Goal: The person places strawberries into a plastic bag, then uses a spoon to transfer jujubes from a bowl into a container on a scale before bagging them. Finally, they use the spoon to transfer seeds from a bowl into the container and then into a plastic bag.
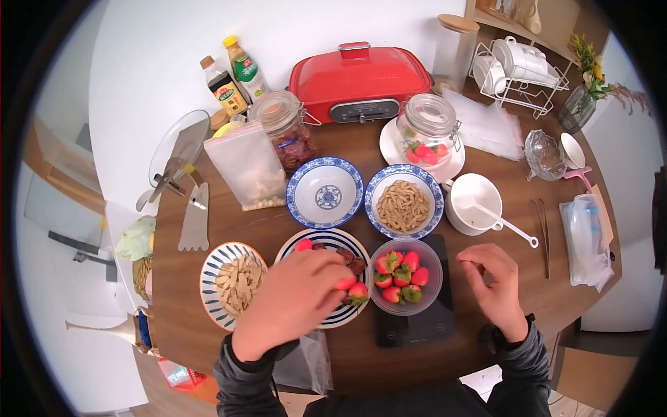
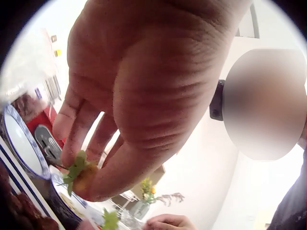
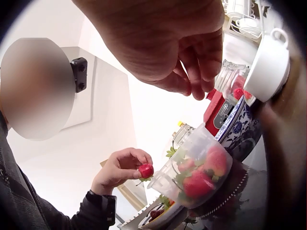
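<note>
My left hand (image 1: 292,292) pinches a strawberry (image 3: 146,171) between thumb and fingers, over a blue-striped plate (image 1: 285,244). Dark red dates (image 1: 356,265) and other strawberries lie on that plate, partly hidden under the hand. In the left wrist view, green leaves show on the pinched strawberry (image 2: 86,179). To the right of the plate, a clear plastic tub (image 1: 436,292) of strawberries sits on a black kitchen scale (image 1: 417,332). My right hand (image 1: 495,285) hovers right of the scale, its fingers loosely bent with nothing visible in them.
Blue-and-white bowls (image 1: 297,182) stand behind the plate, one with pale brown pieces. A bowl of dried slices (image 1: 237,281) is at left. Glass jars (image 1: 424,125), a red electric cooker (image 1: 361,76) and bottles line the back. A white cup (image 1: 472,201) and tweezers (image 1: 544,236) lie right.
</note>
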The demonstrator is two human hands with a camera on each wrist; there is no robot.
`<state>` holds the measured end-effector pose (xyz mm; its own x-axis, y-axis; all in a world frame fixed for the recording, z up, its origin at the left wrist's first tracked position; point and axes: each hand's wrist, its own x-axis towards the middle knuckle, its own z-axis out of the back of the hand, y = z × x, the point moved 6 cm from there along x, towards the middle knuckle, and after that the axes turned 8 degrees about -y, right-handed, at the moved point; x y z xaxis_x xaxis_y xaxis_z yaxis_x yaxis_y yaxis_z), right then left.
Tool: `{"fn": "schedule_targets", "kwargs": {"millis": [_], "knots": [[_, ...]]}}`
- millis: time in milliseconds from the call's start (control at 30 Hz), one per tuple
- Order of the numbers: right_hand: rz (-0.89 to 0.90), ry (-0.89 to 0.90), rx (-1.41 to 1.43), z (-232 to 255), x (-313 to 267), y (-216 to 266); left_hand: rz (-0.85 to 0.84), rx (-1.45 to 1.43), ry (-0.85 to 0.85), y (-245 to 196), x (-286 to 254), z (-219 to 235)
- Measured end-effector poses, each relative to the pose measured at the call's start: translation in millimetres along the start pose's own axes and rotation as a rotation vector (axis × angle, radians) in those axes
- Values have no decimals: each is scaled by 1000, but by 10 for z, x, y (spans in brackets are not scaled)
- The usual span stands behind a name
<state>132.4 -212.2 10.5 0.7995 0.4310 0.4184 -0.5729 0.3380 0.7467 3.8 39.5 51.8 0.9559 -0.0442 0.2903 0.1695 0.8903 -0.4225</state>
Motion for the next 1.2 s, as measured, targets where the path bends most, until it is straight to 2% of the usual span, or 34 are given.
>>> {"fn": "schedule_targets", "kwargs": {"millis": [133,233,367,467,500,567,600,667,767,900,1100,1200], "knots": [[22,-11,2,-27,-72,-2,-175,-188,30,-331,158,-275],[4,-14,8,-18,-123,-26,-197,-166,103,-363,182,-479],[-34,-19,3,24,-204,-119,-200,-132,106,-329,190,-432],[-88,-26,13,55,-249,-189,-101,18,-32,-88,168,-147],[-100,-30,19,64,-254,-210,-102,22,-29,-8,143,-83],[-103,-29,26,61,-273,-255,139,243,-35,287,80,48],[-107,-27,30,50,-281,-274,141,250,-34,356,37,68],[-107,-22,41,36,-279,-263,281,408,42,580,-86,33],[-111,-18,50,-2,-284,-253,371,378,18,666,-154,-48],[-84,-4,28,-30,-280,-229,307,444,60,684,-155,-192],[-101,-7,32,-17,-303,-233,381,558,80,833,-123,-307],[-69,-17,29,-5,-316,-228,324,551,63,837,-112,-337]]}}
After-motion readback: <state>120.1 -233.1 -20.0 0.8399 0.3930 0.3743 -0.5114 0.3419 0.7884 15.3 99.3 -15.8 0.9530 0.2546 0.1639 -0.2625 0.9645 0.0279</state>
